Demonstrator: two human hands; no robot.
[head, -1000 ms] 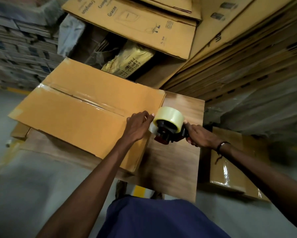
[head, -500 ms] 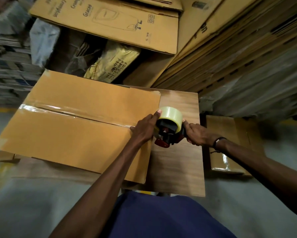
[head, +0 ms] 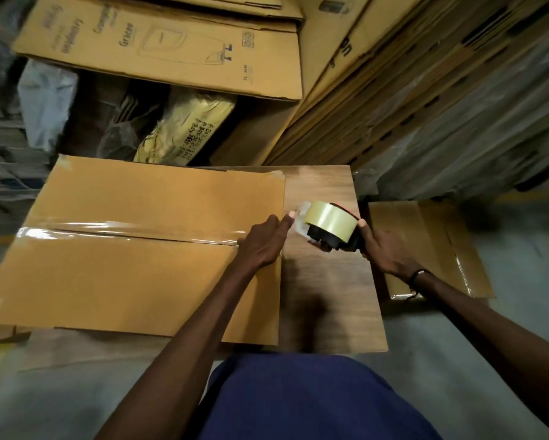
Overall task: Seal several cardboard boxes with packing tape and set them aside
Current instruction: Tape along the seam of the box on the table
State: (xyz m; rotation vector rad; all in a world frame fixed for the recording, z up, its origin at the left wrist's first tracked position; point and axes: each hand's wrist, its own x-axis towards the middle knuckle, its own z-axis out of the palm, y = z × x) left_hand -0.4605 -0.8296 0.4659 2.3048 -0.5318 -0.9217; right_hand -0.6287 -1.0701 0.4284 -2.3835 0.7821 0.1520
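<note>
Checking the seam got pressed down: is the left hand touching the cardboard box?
Touching. The head view shows the left hand resting on the cardboard box at the taped seam's right end, no gap visible beneath it.

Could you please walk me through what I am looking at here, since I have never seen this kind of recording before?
There is no machine here: a person wears a wide-angle camera on the head, looking forward and down at their own two bare hands. The single current picture comes from that head view.

On the wooden table lies a flat cardboard box, with a strip of clear packing tape along its middle seam. The left hand rests on the box at the end of the seam by the box's edge. The right hand grips a tape dispenser carrying a roll of tape, held just past that edge.

Beside the table another cardboard box lies on the floor, and stacks of flattened cartons stand behind.
</note>
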